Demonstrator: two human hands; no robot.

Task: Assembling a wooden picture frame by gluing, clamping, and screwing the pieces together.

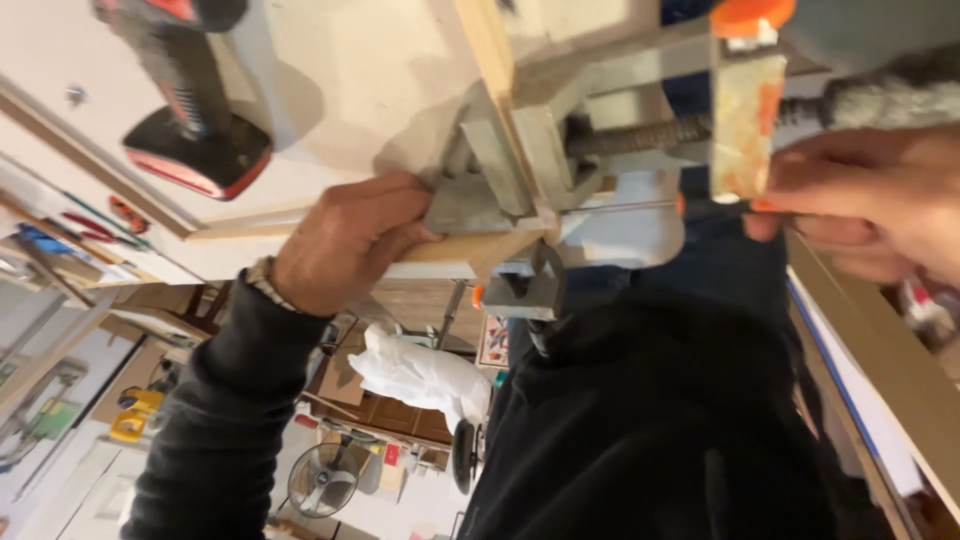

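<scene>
A grey metal corner clamp and its wooden strips are gripped at the centre of the frame.

The left hand, wrist bent and sleeved in black, is closed over one wooden strip beside the clamp, thumb pressed on the clamp's base. The right hand, at the right edge, is pinched shut on one thin orange-tipped rod. One red-and-black cordless drill is seen at upper left on the white worktop.
</scene>
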